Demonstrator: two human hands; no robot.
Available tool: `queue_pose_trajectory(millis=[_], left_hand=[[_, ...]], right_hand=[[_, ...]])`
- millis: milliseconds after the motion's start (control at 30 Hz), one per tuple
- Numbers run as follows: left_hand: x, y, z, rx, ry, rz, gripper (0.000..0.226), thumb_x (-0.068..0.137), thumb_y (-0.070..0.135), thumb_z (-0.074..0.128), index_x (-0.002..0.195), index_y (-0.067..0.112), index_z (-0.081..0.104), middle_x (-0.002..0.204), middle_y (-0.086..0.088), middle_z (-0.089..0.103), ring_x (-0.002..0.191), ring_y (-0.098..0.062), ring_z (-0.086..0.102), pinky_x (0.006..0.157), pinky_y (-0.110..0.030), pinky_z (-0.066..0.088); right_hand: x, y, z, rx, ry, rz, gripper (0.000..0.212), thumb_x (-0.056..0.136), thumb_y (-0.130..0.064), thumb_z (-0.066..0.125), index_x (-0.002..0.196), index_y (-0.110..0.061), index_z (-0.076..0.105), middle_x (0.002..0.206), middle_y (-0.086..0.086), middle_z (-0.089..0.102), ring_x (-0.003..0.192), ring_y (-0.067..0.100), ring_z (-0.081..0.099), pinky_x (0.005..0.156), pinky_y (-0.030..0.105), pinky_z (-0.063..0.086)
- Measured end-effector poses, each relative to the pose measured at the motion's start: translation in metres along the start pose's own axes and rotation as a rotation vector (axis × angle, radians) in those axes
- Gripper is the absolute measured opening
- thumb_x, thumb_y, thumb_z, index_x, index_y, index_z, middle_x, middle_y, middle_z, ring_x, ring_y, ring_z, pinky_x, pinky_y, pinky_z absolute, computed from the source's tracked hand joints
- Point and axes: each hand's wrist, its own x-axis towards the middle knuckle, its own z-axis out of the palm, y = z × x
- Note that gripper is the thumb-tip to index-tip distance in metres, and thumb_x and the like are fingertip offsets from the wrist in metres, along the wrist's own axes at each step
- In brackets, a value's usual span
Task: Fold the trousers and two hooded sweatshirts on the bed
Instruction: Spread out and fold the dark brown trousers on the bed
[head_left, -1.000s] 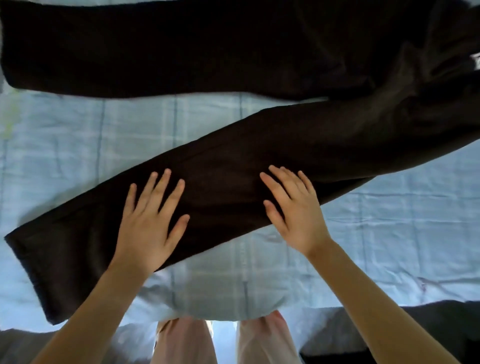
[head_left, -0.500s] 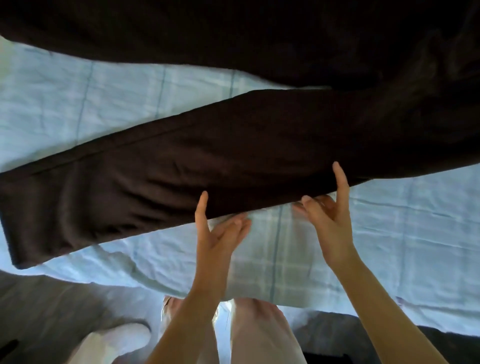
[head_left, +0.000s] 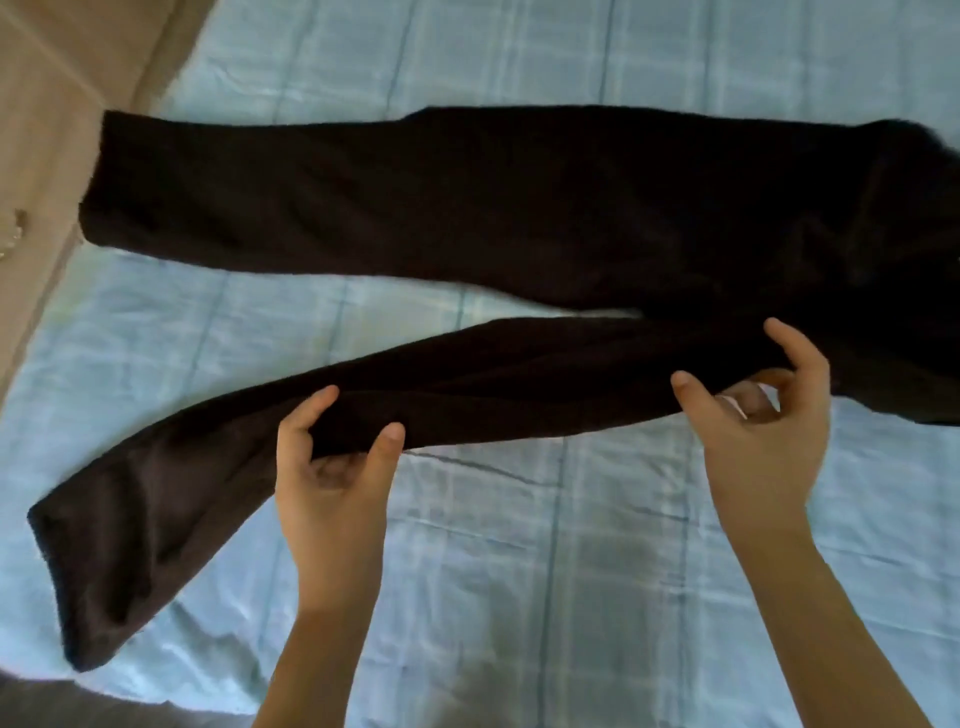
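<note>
Dark brown trousers lie across the bed, waist off to the right, legs pointing left. The far leg lies flat. The near leg is bunched and lifted in the middle, its cuff drooping at the lower left. My left hand grips the near leg's lower edge, thumb and fingers wrapped around the cloth. My right hand holds the same leg nearer the crotch, fingers curled under the fabric. No hooded sweatshirts are in view.
The bed has a light blue checked sheet. A beige wall or headboard runs along the upper left. The bed's near edge and a dark floor strip show at the bottom left.
My hands went from lying flat on the near leg to gripping its lower edge and lifting it. The view has pulled back, so both legs are visible.
</note>
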Motion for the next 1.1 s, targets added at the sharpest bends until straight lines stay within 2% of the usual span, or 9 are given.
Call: queue_pose_trajectory(millis=[133, 233, 433, 567, 733, 833, 933, 1033, 1100], left_hand=[[0.062, 0.043, 0.022, -0.036, -0.045, 0.139, 0.041, 0.08, 0.014, 0.08, 0.113, 0.027, 0.06, 0.084, 0.022, 0.07, 0.079, -0.001, 0.069, 0.071, -0.011, 0.051], [0.115, 0.066, 0.043, -0.007, -0.098, 0.221, 0.039, 0.081, 0.02, 0.08, 0.114, 0.025, 0.06, 0.083, 0.01, 0.071, 0.079, -0.002, 0.07, 0.072, -0.015, 0.053], [0.245, 0.061, 0.112, 0.169, -0.169, 0.161, 0.041, 0.079, 0.041, 0.079, 0.111, 0.026, 0.059, 0.089, 0.003, 0.07, 0.088, -0.011, 0.069, 0.078, -0.02, 0.051], [0.286, 0.054, 0.136, 0.268, -0.244, 0.214, 0.04, 0.078, 0.031, 0.081, 0.11, 0.022, 0.058, 0.077, 0.008, 0.068, 0.077, 0.001, 0.067, 0.075, -0.012, 0.05], [0.321, 0.059, 0.141, 0.342, -0.155, 0.312, 0.036, 0.08, 0.033, 0.08, 0.107, 0.023, 0.058, 0.077, 0.004, 0.071, 0.074, -0.002, 0.067, 0.071, -0.006, 0.045], [0.336, 0.049, 0.159, 0.479, -0.243, 0.357, 0.055, 0.084, 0.03, 0.075, 0.134, 0.028, 0.05, 0.086, 0.001, 0.065, 0.075, -0.003, 0.061, 0.082, -0.023, 0.051], [0.334, 0.049, 0.161, 0.644, -0.362, 0.432, 0.068, 0.092, 0.031, 0.064, 0.149, 0.042, 0.029, 0.101, -0.005, 0.055, 0.079, -0.007, 0.056, 0.082, -0.024, 0.042], [0.31, 0.056, 0.148, 0.752, -0.451, 0.594, 0.058, 0.096, 0.036, 0.055, 0.15, 0.038, 0.032, 0.115, -0.004, 0.049, 0.096, -0.014, 0.056, 0.086, -0.026, 0.044], [0.294, 0.049, 0.142, 0.888, -0.406, 0.792, 0.05, 0.099, 0.04, 0.044, 0.148, 0.029, 0.041, 0.134, -0.003, 0.051, 0.117, -0.021, 0.053, 0.101, -0.038, 0.043]], right_hand=[[0.049, -0.034, 0.031, 0.106, -0.038, -0.096, 0.061, 0.081, -0.009, 0.081, 0.132, -0.025, 0.052, 0.074, -0.007, 0.046, 0.057, 0.003, 0.047, 0.072, 0.014, 0.05], [0.093, -0.056, 0.059, 0.116, -0.066, -0.176, 0.06, 0.081, -0.012, 0.082, 0.132, -0.021, 0.052, 0.082, -0.002, 0.052, 0.06, 0.002, 0.052, 0.07, 0.012, 0.05], [0.197, -0.035, 0.13, -0.223, -0.152, -0.183, 0.057, 0.086, -0.02, 0.076, 0.137, -0.017, 0.052, 0.103, 0.01, 0.066, 0.079, 0.003, 0.064, 0.082, 0.011, 0.052], [0.226, -0.001, 0.162, -0.295, -0.207, -0.144, 0.055, 0.087, -0.011, 0.074, 0.137, -0.016, 0.053, 0.11, 0.011, 0.064, 0.092, 0.007, 0.065, 0.095, 0.03, 0.055], [0.262, -0.009, 0.178, -0.361, -0.154, -0.222, 0.047, 0.09, -0.011, 0.068, 0.135, -0.019, 0.054, 0.11, 0.007, 0.061, 0.095, 0.011, 0.065, 0.088, 0.016, 0.052], [0.257, 0.01, 0.199, -0.625, -0.249, -0.255, 0.06, 0.097, -0.022, 0.06, 0.152, -0.017, 0.036, 0.127, 0.014, 0.051, 0.113, 0.024, 0.054, 0.101, 0.029, 0.041], [0.244, 0.011, 0.209, -0.84, -0.272, -0.286, 0.063, 0.102, -0.024, 0.048, 0.158, -0.015, 0.02, 0.138, 0.023, 0.04, 0.122, 0.036, 0.041, 0.106, 0.04, 0.034], [0.215, -0.018, 0.222, -0.867, -0.23, -0.345, 0.058, 0.101, -0.027, 0.047, 0.155, -0.011, 0.03, 0.145, 0.022, 0.042, 0.126, 0.039, 0.042, 0.107, 0.045, 0.035], [0.177, -0.032, 0.244, -0.772, -0.264, -0.511, 0.054, 0.1, -0.033, 0.042, 0.151, -0.014, 0.041, 0.149, 0.016, 0.046, 0.134, 0.036, 0.043, 0.113, 0.047, 0.034]])
